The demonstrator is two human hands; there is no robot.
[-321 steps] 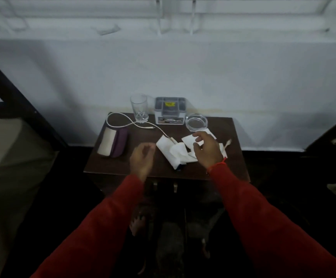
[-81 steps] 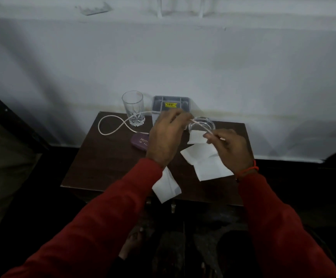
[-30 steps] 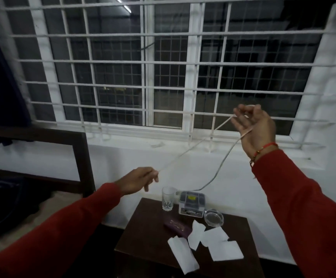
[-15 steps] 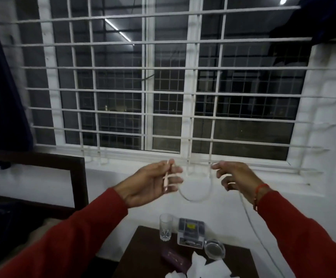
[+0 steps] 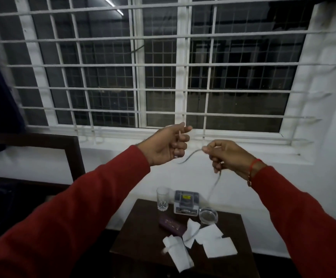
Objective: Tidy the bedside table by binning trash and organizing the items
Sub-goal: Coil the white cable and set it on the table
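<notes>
Cable [image 5: 215, 182] is blurring out below right hand [image 5: 226, 155], lower run & end too faint to trace. Part inside left hand [image 5: 166, 145] is hiding behind fingers. Box [image 5: 186, 201] label too small to read. Sleeves are running off near edge.

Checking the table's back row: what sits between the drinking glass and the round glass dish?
Head view: the small grey box sits between glass and dish.

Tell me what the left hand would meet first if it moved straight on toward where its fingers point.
Probably the white window grille, though depth is unclear. The left hand points up-right toward it while holding the white cable.
</notes>
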